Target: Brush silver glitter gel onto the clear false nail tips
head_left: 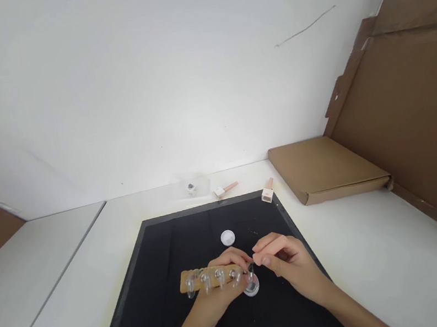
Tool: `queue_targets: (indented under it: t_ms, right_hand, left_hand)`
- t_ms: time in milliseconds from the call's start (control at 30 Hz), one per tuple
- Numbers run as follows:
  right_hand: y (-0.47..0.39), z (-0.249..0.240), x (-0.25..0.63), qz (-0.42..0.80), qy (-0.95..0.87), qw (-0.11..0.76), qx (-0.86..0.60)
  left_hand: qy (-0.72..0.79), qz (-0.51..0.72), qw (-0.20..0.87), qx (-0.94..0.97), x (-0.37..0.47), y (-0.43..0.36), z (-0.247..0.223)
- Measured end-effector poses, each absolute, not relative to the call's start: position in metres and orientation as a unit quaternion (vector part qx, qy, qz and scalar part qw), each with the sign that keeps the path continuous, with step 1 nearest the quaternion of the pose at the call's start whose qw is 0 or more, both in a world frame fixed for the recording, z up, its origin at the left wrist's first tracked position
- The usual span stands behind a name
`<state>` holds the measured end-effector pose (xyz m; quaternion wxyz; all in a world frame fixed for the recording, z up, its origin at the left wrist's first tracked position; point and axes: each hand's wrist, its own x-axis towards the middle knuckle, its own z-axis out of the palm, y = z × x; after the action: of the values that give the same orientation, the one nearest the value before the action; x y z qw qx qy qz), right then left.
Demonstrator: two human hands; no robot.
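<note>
My left hand [219,296] is closed around a light wooden strip [200,279], which carries several clear, curved nail tips [219,275] in a row. Another clear nail tip [250,275] sits at the strip's right end, close to the fingertips of both hands. My right hand [292,268] is closed in a pinch beside that end; what lies between its fingers is too small to make out. Below, partly covered by my left hand and the tip, stands a small round white-rimmed pot [251,287]. A white round lid or dish [227,238] lies farther back.
Everything is over a black mat [165,273] on a white table [74,277]. At the back are two white bottles with peach caps, one left [220,192] and one right [268,194], and a clear tray [199,186]. A flat cardboard box [327,165] lies at the right.
</note>
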<state>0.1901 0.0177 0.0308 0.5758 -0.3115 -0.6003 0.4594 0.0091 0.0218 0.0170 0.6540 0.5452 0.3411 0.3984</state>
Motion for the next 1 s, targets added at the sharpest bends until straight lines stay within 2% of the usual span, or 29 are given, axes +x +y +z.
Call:
queue_targets:
  t_ms: [500, 1000]
  right_hand:
    - [0.0179, 0.029, 0.1899, 0.431, -0.591, 0.61, -0.304]
    - [0.0162, 0.0256, 0.1911, 0.468, -0.589, 0.579, -0.315]
  left_hand:
    - [0.358, 0.405, 0.636, 0.55, 0.0068, 0.0212, 0.0149]
    - [0.362, 0.401, 0.627, 0.561, 0.0082, 0.02, 0.0189]
